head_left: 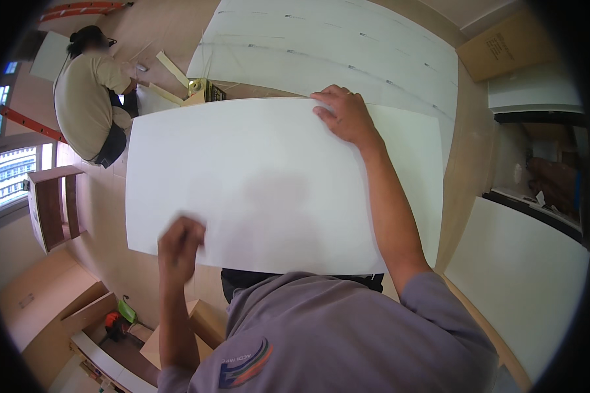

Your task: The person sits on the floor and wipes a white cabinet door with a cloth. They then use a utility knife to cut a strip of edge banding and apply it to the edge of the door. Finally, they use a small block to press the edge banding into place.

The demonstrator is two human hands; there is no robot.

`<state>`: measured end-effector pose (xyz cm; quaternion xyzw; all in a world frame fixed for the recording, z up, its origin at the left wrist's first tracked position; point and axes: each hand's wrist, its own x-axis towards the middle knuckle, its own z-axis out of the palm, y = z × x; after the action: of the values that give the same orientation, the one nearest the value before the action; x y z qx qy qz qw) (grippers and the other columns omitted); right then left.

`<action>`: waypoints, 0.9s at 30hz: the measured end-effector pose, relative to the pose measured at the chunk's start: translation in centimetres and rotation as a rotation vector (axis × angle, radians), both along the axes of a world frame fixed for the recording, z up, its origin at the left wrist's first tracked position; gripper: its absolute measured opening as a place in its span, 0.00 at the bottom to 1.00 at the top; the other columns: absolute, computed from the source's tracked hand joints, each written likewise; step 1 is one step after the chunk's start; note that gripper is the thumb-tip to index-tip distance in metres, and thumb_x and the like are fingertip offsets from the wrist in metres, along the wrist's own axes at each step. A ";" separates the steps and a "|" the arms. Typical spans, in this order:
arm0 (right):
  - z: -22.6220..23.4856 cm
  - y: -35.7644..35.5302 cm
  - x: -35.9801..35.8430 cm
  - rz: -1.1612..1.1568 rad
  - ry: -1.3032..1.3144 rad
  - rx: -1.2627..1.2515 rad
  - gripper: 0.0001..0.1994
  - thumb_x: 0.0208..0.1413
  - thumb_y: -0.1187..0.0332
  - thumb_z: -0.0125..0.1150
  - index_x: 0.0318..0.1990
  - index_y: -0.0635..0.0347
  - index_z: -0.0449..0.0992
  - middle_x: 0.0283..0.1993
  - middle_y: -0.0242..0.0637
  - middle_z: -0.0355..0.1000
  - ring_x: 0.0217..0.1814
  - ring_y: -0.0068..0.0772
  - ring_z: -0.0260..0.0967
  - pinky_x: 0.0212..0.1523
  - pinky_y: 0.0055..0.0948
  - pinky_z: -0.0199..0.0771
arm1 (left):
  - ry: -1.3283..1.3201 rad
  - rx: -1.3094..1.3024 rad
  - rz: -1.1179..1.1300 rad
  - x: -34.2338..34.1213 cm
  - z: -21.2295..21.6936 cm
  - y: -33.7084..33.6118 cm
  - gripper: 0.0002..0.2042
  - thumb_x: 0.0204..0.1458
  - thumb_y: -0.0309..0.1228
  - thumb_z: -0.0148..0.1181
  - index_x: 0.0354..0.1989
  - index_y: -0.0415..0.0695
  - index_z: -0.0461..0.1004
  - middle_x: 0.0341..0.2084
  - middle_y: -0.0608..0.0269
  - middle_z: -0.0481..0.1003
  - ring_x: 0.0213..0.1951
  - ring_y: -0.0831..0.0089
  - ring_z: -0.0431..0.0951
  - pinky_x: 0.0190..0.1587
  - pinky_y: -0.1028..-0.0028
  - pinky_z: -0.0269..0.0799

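A large white sheet [255, 150], smooth and rectangular, lies across in front of my body. At its far edge, right of the middle, is my right hand [346, 116]. Its fingers are bent at that edge and the thumb rests on the white surface, so the hand grips the sheet. My right forearm crosses the sheet's right part. Over the near left corner hangs my left hand [181, 245], smeared by motion. The fingers look curled, but whether anything is in them is hidden by the blur. Another pale panel [410, 170] shows beneath the sheet at the right.
A person [88, 98] crouches at the far left beside wood strips [172, 69] and a dark box [206, 90]. Beyond lies a big marked white panel [334, 46]. Cardboard [498, 49] stands far right. A wooden drawer with tools [121, 324] sits near left; a white panel [518, 262] lies right.
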<state>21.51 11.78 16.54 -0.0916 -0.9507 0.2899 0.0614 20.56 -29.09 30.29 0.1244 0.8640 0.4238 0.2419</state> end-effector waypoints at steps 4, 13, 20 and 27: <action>0.3 -1.3 -0.5 0.008 0.024 0.001 0.15 0.59 0.60 0.64 0.53 0.49 0.81 0.48 0.29 0.75 0.55 0.34 0.71 0.56 0.39 0.67 | 0.570 -0.003 -0.333 -10.0 -6.4 12.7 0.16 0.51 0.20 0.61 0.50 0.38 0.73 0.49 0.48 0.73 0.54 0.49 0.73 0.56 0.63 0.69; 0.8 -1.1 -1.6 -0.001 0.005 -0.078 0.11 0.57 0.63 0.66 0.47 0.49 0.84 0.42 0.27 0.74 0.49 0.33 0.71 0.52 0.38 0.66 | 0.526 0.051 -0.502 -13.3 -11.8 21.8 0.08 0.52 0.19 0.62 0.40 0.37 0.77 0.38 0.56 0.76 0.43 0.58 0.74 0.41 0.64 0.71; 0.5 -1.3 -2.1 0.036 0.031 -0.048 0.08 0.56 0.67 0.65 0.43 0.49 0.85 0.39 0.26 0.74 0.47 0.33 0.70 0.52 0.38 0.67 | 0.478 0.114 -0.481 -13.3 -12.3 23.2 0.05 0.50 0.15 0.59 0.35 0.35 0.77 0.32 0.56 0.76 0.39 0.58 0.75 0.42 0.66 0.71; 0.3 -1.1 -2.2 0.023 0.053 -0.125 0.07 0.58 0.69 0.63 0.41 0.50 0.85 0.37 0.26 0.74 0.43 0.34 0.70 0.51 0.38 0.69 | 0.439 0.123 -0.557 -13.5 -12.1 23.8 0.05 0.53 0.18 0.60 0.38 0.36 0.78 0.34 0.56 0.76 0.41 0.58 0.76 0.43 0.65 0.71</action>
<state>19.27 10.71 16.85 -0.0765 -0.9298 0.3516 0.0773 7.02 -5.27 18.18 0.4574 0.8011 0.3562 0.1487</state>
